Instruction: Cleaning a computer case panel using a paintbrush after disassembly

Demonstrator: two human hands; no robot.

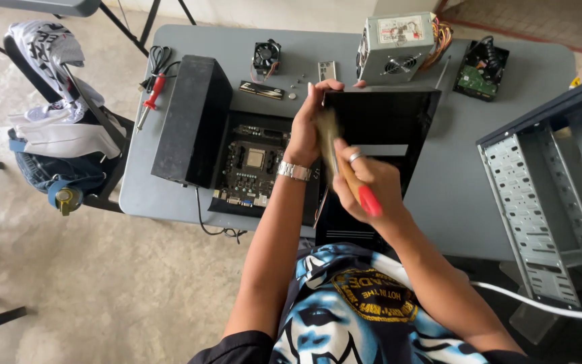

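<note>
right hand (pixel 365 182), closest to the camera, is closed around a brush (pixel 345 172) with a red-tipped wooden handle, bristles against the edge of a black case panel (pixel 385 135). left hand (pixel 308 125) grips that panel's left edge, fingers curled over its top corner, holding it upright on the grey table (pixel 453 195). just left lies a motherboard (pixel 250 165), beside a black box (pixel 193 118); a power supply (pixel 393 46) sits behind.

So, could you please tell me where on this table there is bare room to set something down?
Bare grey table shows between the black panel and the metal case frame, below the hard drive. A smaller strip lies in front of the black box. The back edge, around the fan and power supply, is crowded.
</note>
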